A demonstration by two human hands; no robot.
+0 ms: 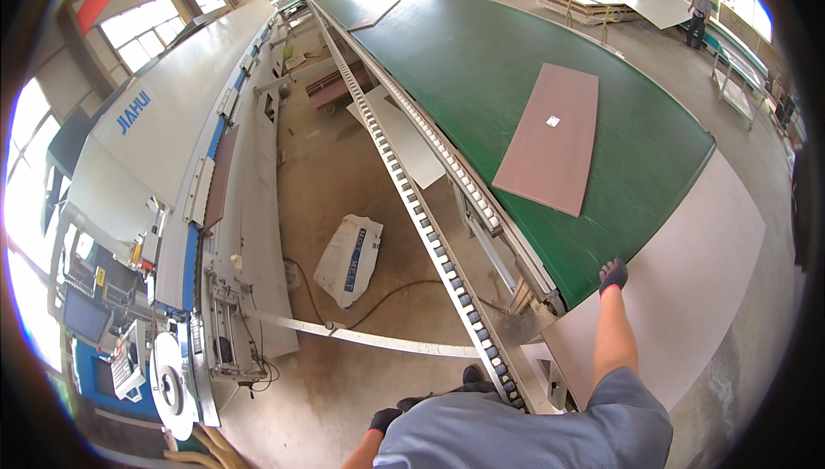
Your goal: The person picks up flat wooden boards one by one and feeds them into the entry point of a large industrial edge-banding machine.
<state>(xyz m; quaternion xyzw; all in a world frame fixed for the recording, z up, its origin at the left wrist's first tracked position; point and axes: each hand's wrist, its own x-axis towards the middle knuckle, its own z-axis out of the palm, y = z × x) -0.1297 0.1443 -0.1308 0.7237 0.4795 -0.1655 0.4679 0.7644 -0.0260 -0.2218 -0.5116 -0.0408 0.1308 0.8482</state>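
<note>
My right hand, in a dark glove, reaches forward to where a large pale board meets the green conveyor belt. Its fingers look extended and rest on or just above that border; I cannot tell which. Beyond them a brownish-pink panel with a small white label lies flat on the belt. Low by my body is my left hand, also in a dark glove. My shirt partly hides its fingers, and whether it touches anything does not show.
A roller rail runs along the belt's left side. Further left stands a long machine with a brown panel at its edge. A white sack and a cable lie on the floor between. A person stands far right beside stacked boards.
</note>
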